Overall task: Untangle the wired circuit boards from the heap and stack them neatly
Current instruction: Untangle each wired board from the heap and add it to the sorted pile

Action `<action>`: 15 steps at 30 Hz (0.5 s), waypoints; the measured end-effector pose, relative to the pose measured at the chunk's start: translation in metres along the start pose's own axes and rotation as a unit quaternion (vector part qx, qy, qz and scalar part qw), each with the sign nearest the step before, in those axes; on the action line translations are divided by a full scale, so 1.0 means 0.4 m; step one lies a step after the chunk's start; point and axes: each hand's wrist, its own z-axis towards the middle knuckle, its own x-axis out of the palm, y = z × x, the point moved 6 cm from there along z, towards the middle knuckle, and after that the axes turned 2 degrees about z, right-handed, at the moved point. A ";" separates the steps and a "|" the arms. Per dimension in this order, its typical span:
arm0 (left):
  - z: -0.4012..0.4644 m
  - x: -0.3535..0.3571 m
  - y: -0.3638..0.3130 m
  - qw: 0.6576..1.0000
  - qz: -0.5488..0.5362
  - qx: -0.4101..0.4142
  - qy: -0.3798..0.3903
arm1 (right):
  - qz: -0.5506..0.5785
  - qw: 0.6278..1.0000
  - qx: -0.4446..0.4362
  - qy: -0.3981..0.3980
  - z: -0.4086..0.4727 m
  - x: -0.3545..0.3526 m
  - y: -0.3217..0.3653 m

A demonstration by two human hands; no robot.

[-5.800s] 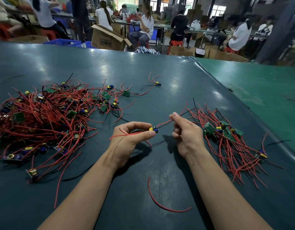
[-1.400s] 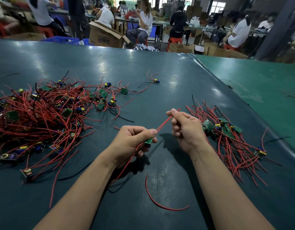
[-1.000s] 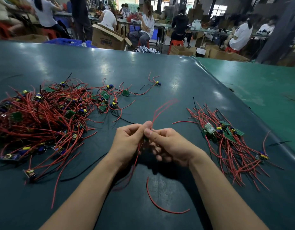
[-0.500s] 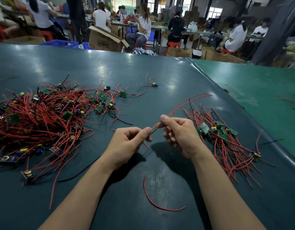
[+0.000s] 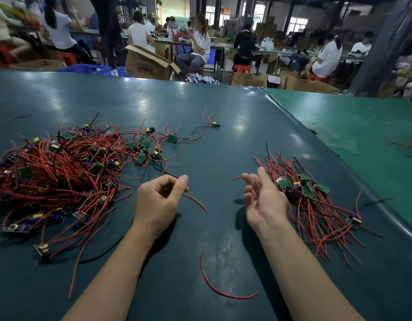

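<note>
Hovering low over the dark green table (image 5: 223, 140): the left hand (image 5: 158, 200), fingers curled in, thumb tip meeting the first finger. Coming out from just under that thumb and curving away to the right: one short red wire (image 5: 195, 200). Cannot tell whether pinched or only lying there.

Off to the right of the left hand, well apart from it: the right hand (image 5: 263, 200), spread, palm turned inward, fingers straight, holding nothing.

Lying to the left of the left hand, near it: the big heap (image 5: 61, 172) of tangled red wires and little green boards, with some black wires mixed in.

Further right of the left hand, just past the right hand: a smaller pile (image 5: 311, 200), boards bunched together at the far end, red wires fanning toward the near edge.

Nearer than the left hand, between the two arms: a loose curved wire (image 5: 223, 290), red, all alone.

Far beyond the left hand, a bit right: one small board (image 5: 215, 124) by itself with red and black wires.

Way past the left hand, beyond the table's far edge: an open cardboard box (image 5: 147, 63) and seated people (image 5: 201, 45) at other tables.
</note>
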 end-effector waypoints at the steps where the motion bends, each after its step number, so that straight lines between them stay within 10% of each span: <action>1: -0.003 0.000 -0.005 1.000 0.009 0.008 -0.002 | -0.027 1.000 -0.009 0.012 0.000 0.007 -0.001; 9: 0.004 -0.053 -0.051 0.978 0.204 0.048 -0.009 | -0.291 0.938 -0.137 0.130 -0.011 0.056 -0.025; 15: 0.097 -0.252 -0.087 0.849 0.524 0.007 -0.075 | -0.328 0.894 -0.212 0.221 -0.030 0.088 -0.033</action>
